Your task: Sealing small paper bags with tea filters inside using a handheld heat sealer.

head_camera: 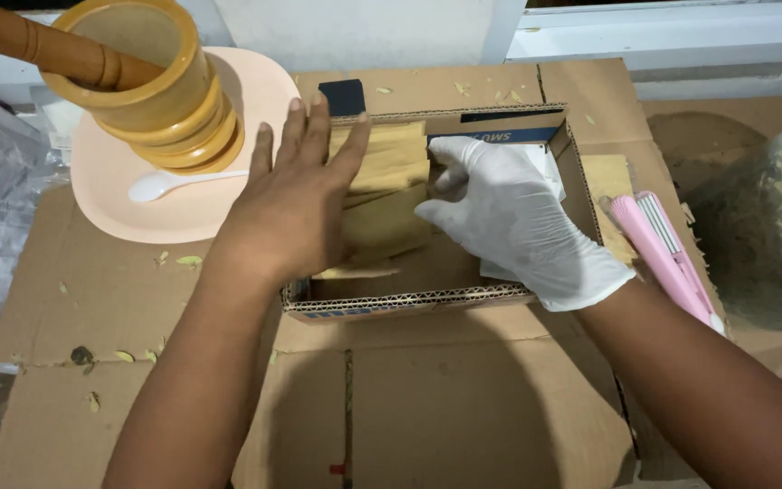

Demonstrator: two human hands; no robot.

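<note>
flattened cardboard (463, 407) covers the floor; left hand (291, 213) lies flat, gloved right hand (509, 222) pinches brown packets (386, 195) in box (409, 301).

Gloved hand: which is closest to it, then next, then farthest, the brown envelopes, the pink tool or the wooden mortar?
From the gloved right hand:
1. Brown envelopes, in the cardboard box, touching its fingers.
2. Pink tool, just right, outside the box.
3. Wooden mortar, far left on the plate.
</note>
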